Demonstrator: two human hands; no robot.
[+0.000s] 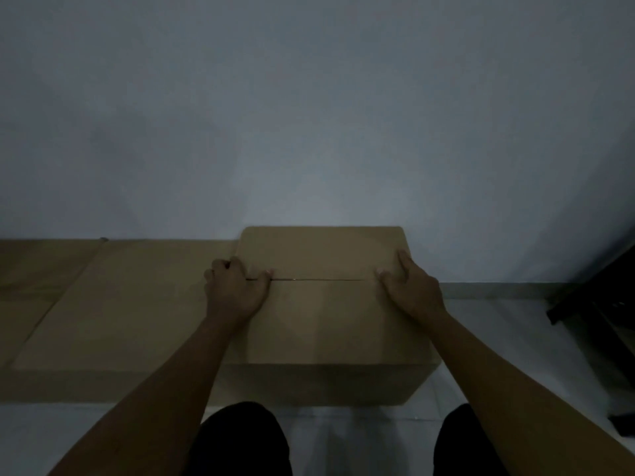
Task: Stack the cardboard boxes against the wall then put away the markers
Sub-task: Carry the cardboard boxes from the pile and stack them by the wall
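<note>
Two hands on one carton, and we are right up at the wall [309, 115]! The left hand [235, 290] curls over the left edge of the cardboard box [326, 317], thumb lying along the slit between the top flaps, while the right hand [412, 290] grips the opposite edge, fingers wrapped over the side, thumb on top. The box sits dead centre, its far edge at twelve o'clock looking as if it meets the wall, though we cannot tell whether it truly touches. At nine o'clock a long, low cardboard box [113, 304] lies along the wall, and the smaller one seems to butt against its end or sit partly over it; the dim light hides which. Now the dangers: the top flaps [319, 262] look unsealed, so pressing down near that seam could buckle them inward, and if the carton only half overlaps its neighbour it could tip once we let go. At three o'clock dark furniture [598, 304] crowds the corner, a likely snag for an elbow. The count: two cardboard boxes for certain, two hands, one dark piece of furniture, and zero markers in sight, so that part of the job waits elsewhere.
</note>
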